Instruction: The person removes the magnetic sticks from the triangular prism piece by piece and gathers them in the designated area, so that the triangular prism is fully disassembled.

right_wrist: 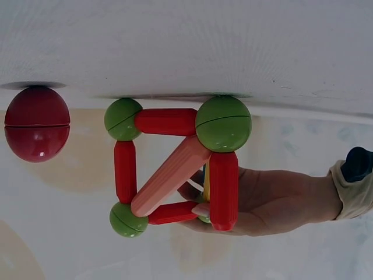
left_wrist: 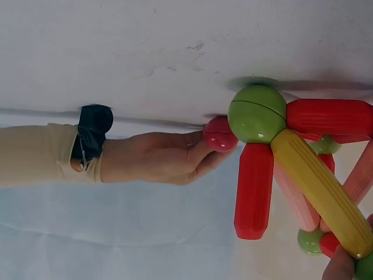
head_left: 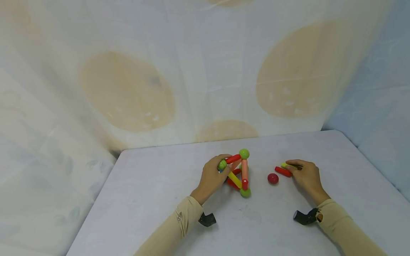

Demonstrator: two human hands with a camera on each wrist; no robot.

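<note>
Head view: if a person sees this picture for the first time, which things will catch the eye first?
First the bright rod-and-ball structure in the middle of the pale table, with the left hand holding its left side. Then the loose red ball to its right, and beyond that the right hand resting on a red rod and a yellow piece.

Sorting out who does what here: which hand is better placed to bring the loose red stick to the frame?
Right hand: it already rests on the red stick, while the left hand holds the frame.
</note>
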